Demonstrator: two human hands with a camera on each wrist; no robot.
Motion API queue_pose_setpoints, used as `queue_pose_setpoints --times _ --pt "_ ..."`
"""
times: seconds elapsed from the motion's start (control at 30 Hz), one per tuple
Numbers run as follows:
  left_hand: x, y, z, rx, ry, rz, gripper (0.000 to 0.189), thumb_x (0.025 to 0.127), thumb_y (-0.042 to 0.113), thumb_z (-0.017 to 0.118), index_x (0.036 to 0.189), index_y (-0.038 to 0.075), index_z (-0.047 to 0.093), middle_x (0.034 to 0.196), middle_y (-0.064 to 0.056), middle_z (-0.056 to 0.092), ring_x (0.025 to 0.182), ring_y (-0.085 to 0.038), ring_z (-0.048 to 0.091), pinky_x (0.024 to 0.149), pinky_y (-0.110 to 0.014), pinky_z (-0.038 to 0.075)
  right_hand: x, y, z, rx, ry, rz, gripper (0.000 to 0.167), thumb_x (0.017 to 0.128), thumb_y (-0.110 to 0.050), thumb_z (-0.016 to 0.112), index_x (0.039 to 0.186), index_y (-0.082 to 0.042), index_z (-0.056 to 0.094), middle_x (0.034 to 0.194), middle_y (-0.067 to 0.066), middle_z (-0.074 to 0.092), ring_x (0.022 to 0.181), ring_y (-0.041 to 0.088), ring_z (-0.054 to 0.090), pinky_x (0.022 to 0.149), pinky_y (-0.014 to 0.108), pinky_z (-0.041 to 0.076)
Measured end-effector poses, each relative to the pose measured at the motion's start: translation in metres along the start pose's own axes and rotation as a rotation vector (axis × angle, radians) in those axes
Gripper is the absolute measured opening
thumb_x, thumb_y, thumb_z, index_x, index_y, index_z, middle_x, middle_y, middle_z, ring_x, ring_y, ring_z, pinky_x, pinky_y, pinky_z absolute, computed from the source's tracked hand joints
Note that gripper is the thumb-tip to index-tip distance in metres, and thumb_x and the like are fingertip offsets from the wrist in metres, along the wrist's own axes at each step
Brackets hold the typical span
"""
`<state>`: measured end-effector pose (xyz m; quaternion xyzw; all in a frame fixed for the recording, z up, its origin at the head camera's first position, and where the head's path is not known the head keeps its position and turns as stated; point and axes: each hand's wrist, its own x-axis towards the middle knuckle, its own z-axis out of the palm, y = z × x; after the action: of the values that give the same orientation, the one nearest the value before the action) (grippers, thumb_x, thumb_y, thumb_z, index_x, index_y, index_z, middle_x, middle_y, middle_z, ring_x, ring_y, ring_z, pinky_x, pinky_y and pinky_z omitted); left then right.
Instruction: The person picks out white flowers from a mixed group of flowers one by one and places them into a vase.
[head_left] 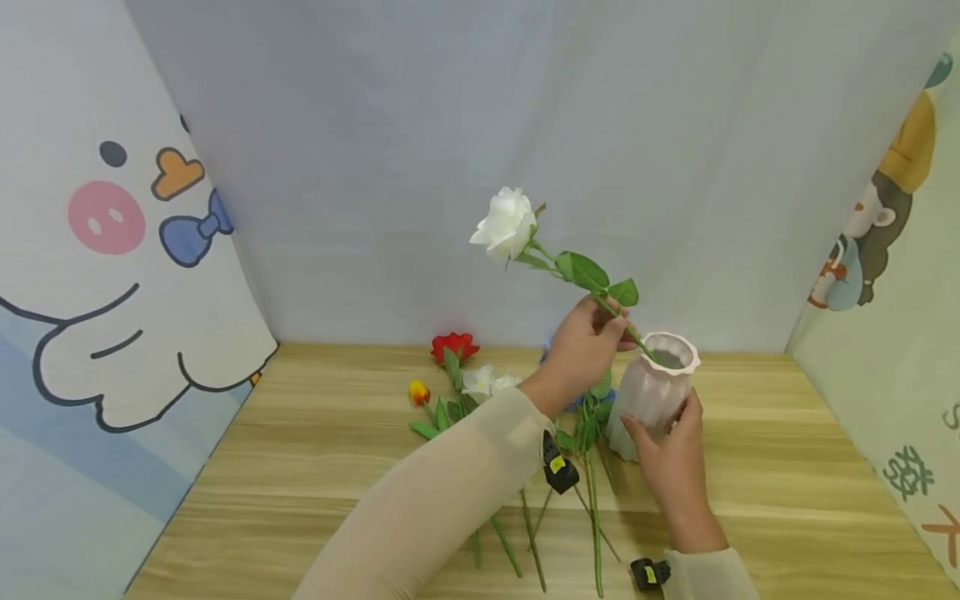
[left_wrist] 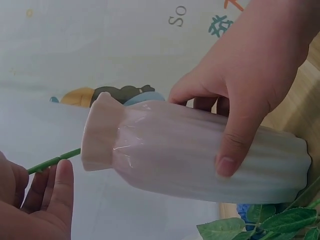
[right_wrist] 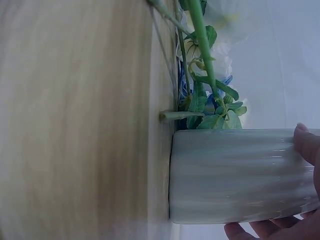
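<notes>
A white rose (head_left: 507,227) with green leaves leans up and left. My left hand (head_left: 585,350) pinches its green stem (left_wrist: 55,161) just outside the vase mouth, and the stem's lower end passes into that opening. The pale pink, ribbed vase (head_left: 651,398) has a wavy rim, and its base meets the wooden table in the right wrist view. Around the vase's side curls my right hand (head_left: 677,467), thumb on the near face in the left wrist view. The stem's tip inside the vase is hidden.
Several flowers lie on the wooden table (head_left: 300,467) left of the vase: a red flower (head_left: 454,347), an orange-yellow tulip (head_left: 419,392), white blooms (head_left: 484,382) and blue ones partly behind my left arm. Their stems point toward me. A grey cloth backdrop (head_left: 375,208) hangs behind.
</notes>
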<state>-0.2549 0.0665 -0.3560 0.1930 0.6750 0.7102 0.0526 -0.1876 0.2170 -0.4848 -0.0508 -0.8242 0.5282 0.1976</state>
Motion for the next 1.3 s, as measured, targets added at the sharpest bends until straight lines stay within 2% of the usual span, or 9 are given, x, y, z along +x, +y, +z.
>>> queue_pose_setpoints --times 0.17,0.33,0.57,0.8,0.93,1.1,1.3 --pt "0.0 -0.004 0.004 0.081 -0.016 0.02 0.011 0.11 0.011 0.051 0.119 0.008 0.054 0.107 -0.001 0.061 0.09 -0.01 0.067 0.086 -0.026 0.058 -0.001 0.0 0.0 0.002 -0.001 -0.001 0.094 0.095 -0.017 0.077 0.161 -0.002 0.012 0.151 0.031 0.034 0.137 0.049 0.039 0.108 0.068 0.034" --pt "0.0 -0.007 0.006 0.134 -0.022 0.012 0.009 0.11 0.015 0.051 0.118 0.012 0.055 0.103 0.002 0.062 0.089 -0.008 0.067 0.084 -0.025 0.058 -0.002 0.0 0.0 0.0 0.004 0.003 0.094 0.095 -0.016 0.077 0.161 -0.002 0.012 0.15 0.031 0.034 0.137 0.049 0.039 0.108 0.068 0.035" --pt "-0.001 -0.011 0.01 0.342 0.006 0.008 0.007 0.108 0.022 0.056 0.114 0.02 0.061 0.105 0.011 0.064 0.095 -0.006 0.06 0.077 -0.025 0.053 -0.001 0.005 0.001 0.001 0.009 -0.013 0.093 0.094 -0.015 0.077 0.16 -0.002 0.014 0.149 0.029 0.036 0.136 0.046 0.04 0.108 0.066 0.035" --pt "-0.001 -0.011 0.017 0.39 0.004 -0.049 0.008 0.107 0.023 0.058 0.113 0.022 0.064 0.103 0.011 0.064 0.091 -0.006 0.061 0.072 -0.025 0.054 0.001 0.004 0.001 0.008 0.002 -0.025 0.092 0.095 -0.015 0.077 0.16 -0.001 0.014 0.147 0.029 0.036 0.134 0.044 0.041 0.108 0.065 0.036" --pt "0.001 -0.011 0.018 0.441 0.006 -0.05 0.01 0.108 0.026 0.057 0.111 0.021 0.065 0.099 0.01 0.063 0.086 -0.006 0.06 0.069 -0.026 0.053 0.0 0.004 0.001 0.008 0.005 -0.026 0.092 0.094 -0.014 0.077 0.16 -0.001 0.014 0.147 0.029 0.037 0.134 0.044 0.042 0.108 0.065 0.036" --pt "0.003 -0.01 0.018 0.418 0.053 -0.042 0.015 0.107 0.031 0.057 0.111 0.019 0.065 0.095 0.009 0.063 0.083 -0.008 0.06 0.067 -0.028 0.052 0.0 0.004 0.002 0.01 0.012 -0.034 0.091 0.094 -0.012 0.077 0.159 0.0 0.015 0.147 0.029 0.037 0.133 0.044 0.042 0.108 0.065 0.035" --pt "0.004 -0.007 0.016 0.336 0.189 0.01 0.018 0.107 0.032 0.059 0.113 0.017 0.063 0.096 0.01 0.061 0.086 -0.007 0.059 0.072 -0.028 0.052 0.001 0.005 0.002 0.005 0.025 -0.03 0.09 0.093 -0.012 0.078 0.159 0.001 0.017 0.146 0.03 0.039 0.133 0.045 0.042 0.107 0.066 0.036"
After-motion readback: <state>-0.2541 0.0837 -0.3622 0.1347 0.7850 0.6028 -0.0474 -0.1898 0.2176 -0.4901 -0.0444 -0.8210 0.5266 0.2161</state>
